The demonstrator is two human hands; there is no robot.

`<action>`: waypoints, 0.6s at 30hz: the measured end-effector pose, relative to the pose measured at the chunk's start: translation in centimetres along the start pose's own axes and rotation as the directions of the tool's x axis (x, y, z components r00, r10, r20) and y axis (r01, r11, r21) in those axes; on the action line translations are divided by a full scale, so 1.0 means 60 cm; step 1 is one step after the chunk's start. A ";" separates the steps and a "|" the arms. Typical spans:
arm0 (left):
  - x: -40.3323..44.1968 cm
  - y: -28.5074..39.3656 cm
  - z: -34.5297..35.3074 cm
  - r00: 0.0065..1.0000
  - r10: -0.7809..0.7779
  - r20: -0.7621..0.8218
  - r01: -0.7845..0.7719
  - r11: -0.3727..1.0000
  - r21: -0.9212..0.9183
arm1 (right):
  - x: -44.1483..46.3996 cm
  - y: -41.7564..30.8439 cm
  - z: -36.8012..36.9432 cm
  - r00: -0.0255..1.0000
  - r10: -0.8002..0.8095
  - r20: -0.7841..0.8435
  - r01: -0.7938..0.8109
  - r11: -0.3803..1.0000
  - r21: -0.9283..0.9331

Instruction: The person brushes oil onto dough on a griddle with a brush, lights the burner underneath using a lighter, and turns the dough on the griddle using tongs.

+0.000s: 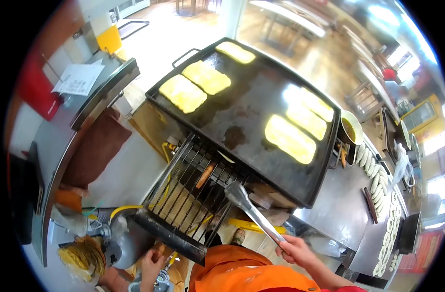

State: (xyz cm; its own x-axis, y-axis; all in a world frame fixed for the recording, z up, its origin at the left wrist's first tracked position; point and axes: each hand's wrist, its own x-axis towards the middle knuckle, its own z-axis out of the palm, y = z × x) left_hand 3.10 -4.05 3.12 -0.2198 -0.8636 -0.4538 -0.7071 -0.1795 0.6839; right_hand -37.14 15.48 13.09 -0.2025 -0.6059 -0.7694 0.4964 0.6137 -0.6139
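My right hand [294, 249] is closed round the handles of metal tongs [256, 211]. Their tips reach over the right side of a wire rack [183, 187] that juts out below a black griddle [234, 109]. A browned, stick-shaped piece [206, 175] lies on the rack's bars. Under the rack's dark front edge, my left hand [152, 266] has its fingers bent round what looks like a brown handle [159, 247], partly hidden. Several flat yellow dough pieces [183, 93] lie on the griddle in two groups, left and right.
To the right, a metal counter [324, 199] holds rolled dough pieces [378, 180], flattened dough strips [387, 238] and a rolling pin [370, 205]. A bowl of yellowish liquid [350, 127] stands at the griddle's corner. A gas cylinder [125, 238] and yellow hose are low at left.
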 end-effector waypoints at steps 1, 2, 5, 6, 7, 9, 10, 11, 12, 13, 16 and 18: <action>-0.004 0.014 -0.003 1.000 -0.009 0.003 0.009 1.000 -0.010 | -0.007 -0.024 -0.006 0.999 -0.023 0.024 0.024 0.999 -0.041; -0.004 0.019 -0.003 1.000 -0.020 0.005 0.020 1.000 -0.020 | -0.004 -0.049 -0.010 0.998 -0.044 0.049 0.047 0.995 -0.083; 0.003 -0.017 0.001 1.000 -0.009 -0.008 0.010 1.000 0.018 | 0.069 -0.182 0.007 0.969 -0.236 -0.077 0.230 0.970 -0.076; 0.002 -0.013 0.001 1.000 -0.027 -0.012 0.027 1.000 -0.006 | 0.107 -0.225 0.009 0.957 -0.267 -0.111 0.263 0.964 -0.048; 0.000 -0.016 0.002 0.999 -0.030 -0.023 0.029 0.999 -0.020 | 0.154 -0.261 0.005 0.957 -0.265 -0.118 0.276 0.957 0.092; 0.002 -0.035 0.003 0.999 -0.042 -0.019 0.041 0.999 -0.025 | 0.259 -0.333 -0.011 0.982 -0.151 -0.114 0.179 0.937 0.300; 0.003 -0.048 0.005 0.999 -0.048 -0.018 0.047 0.998 -0.030 | 0.325 -0.359 -0.046 0.992 -0.124 0.014 0.110 0.923 0.370; 0.004 -0.069 0.005 1.000 -0.010 0.004 0.011 0.999 -0.044 | 0.356 -0.394 -0.029 0.969 -0.234 -0.079 0.244 0.872 0.424; 0.006 -0.044 0.003 0.997 0.071 -0.032 -0.068 0.994 0.079 | 0.400 -0.423 -0.040 0.968 -0.242 -0.068 0.247 0.864 0.439; -0.004 0.004 -0.003 0.986 0.153 -0.061 -0.138 0.970 0.202 | 0.438 -0.452 -0.047 0.971 -0.240 0.021 0.194 0.830 0.524; -0.009 0.036 -0.017 0.998 -0.052 0.043 0.037 0.954 0.296 | 0.512 -0.533 -0.044 0.977 -0.207 0.044 0.153 0.836 0.527; -0.008 0.034 -0.012 0.987 -0.158 0.040 0.143 0.957 0.253 | 0.562 -0.574 -0.041 0.976 -0.154 0.154 0.021 0.769 0.639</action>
State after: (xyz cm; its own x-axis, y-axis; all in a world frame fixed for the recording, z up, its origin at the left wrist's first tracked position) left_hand 2.23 -4.34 5.13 -0.1322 -0.8048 -0.5786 -0.8779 -0.1759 0.4453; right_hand -63.13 -24.85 7.86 -0.1438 -0.7641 -0.6288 0.9168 0.1364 -0.3754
